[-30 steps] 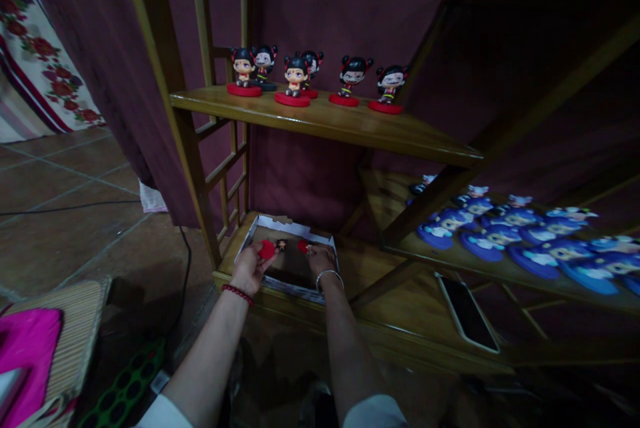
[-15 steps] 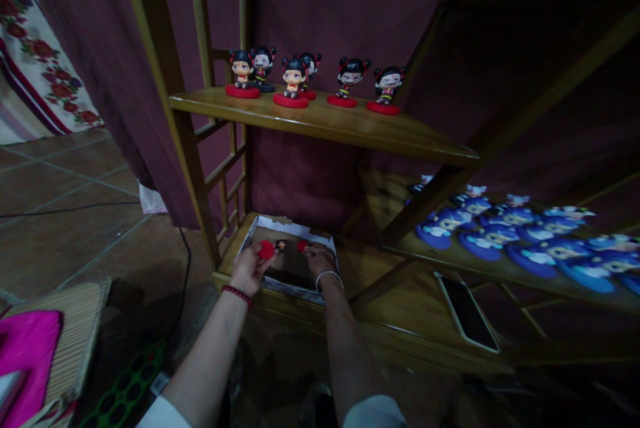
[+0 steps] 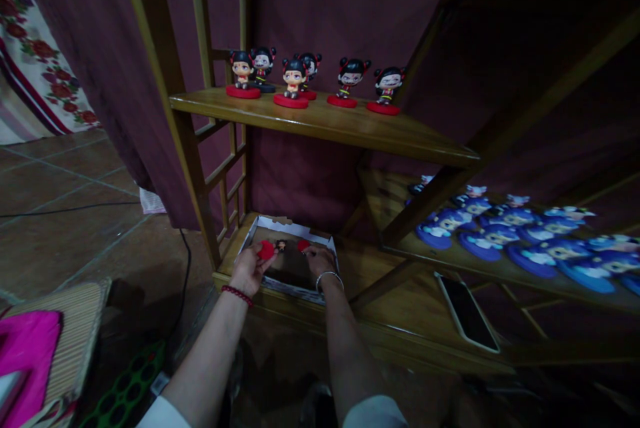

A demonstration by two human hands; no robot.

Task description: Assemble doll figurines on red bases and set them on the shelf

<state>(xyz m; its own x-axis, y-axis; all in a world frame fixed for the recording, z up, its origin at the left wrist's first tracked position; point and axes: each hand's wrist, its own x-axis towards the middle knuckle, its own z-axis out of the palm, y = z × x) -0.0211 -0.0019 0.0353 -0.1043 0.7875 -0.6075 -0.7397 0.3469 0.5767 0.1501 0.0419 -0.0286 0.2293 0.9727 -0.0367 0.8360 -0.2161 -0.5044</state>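
Over a shallow white cardboard box (image 3: 327, 241) on the low shelf, both hands are at work. My left hand (image 3: 247, 268), with a dark red bead bracelet, pinches a figurine by its round red base (image 3: 266, 250). The figurine's small black-haired head (image 3: 281, 246) shows just past the fingertips. At the box's right side, my right hand (image 3: 321, 261), wearing a silvery bracelet, has its fingers closed at another round red base (image 3: 303, 245). Whatever is attached to that base is hidden by the fingers.
Several black-haired figurines (image 3: 293, 78) on round bases stand on the upper shelf (image 3: 320, 123), above the box. To the right, blue figurines (image 3: 493, 235) crowd another shelf. A phone (image 3: 467, 311) lies on the lower right shelf. A dark cable (image 3: 187, 268) runs along the floor.
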